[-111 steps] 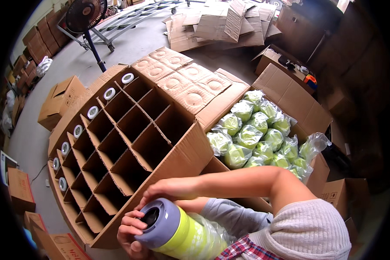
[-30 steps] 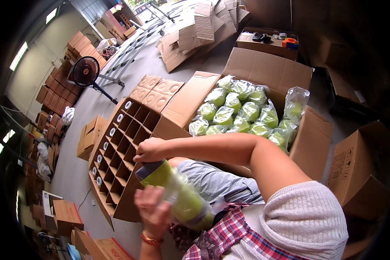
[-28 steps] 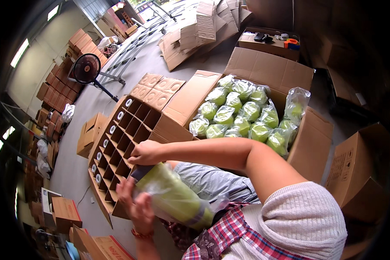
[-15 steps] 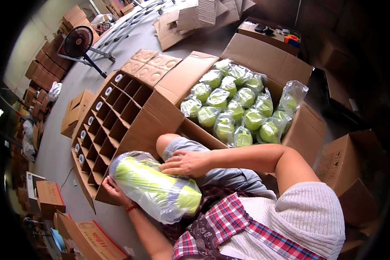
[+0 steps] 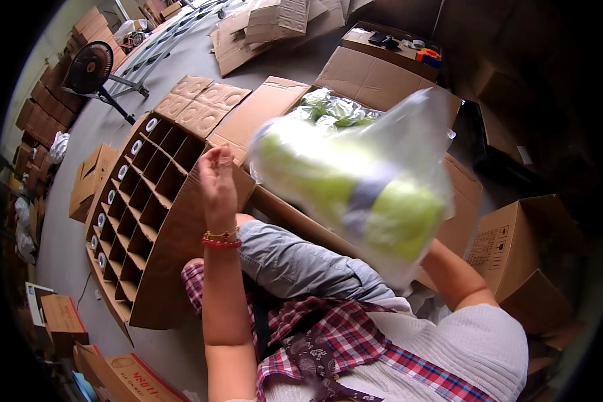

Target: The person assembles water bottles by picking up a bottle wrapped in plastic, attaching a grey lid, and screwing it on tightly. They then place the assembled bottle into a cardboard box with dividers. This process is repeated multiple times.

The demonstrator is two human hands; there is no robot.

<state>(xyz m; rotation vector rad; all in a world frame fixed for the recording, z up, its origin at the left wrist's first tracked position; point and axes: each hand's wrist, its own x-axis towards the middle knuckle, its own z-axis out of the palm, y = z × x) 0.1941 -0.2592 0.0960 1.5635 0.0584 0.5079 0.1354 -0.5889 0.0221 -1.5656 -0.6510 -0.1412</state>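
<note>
A yellow-green yarn spool with a grey band, wrapped in a clear plastic bag (image 5: 355, 191), hangs blurred high in front of me. My right forearm reaches up under it; my right hand is hidden behind the bag and seems to carry it. My left hand (image 5: 216, 179), with red and gold bracelets at the wrist, is raised with its fingers apart, just left of the bag and holding nothing. Below it lies a brown carton with cardboard dividers (image 5: 155, 201), with white-topped spools (image 5: 108, 197) in its far-left cells.
A big open carton (image 5: 375, 80) behind the bag holds several bagged green spools (image 5: 335, 107). A floor fan (image 5: 90, 67) stands at the upper left. Brown boxes lie at the right (image 5: 516, 248), lower left (image 5: 60, 318) and along the back.
The bagged spool has swung from my lap at the lower left up and to the right, close to the camera. My left hand has let go of it and risen.
</note>
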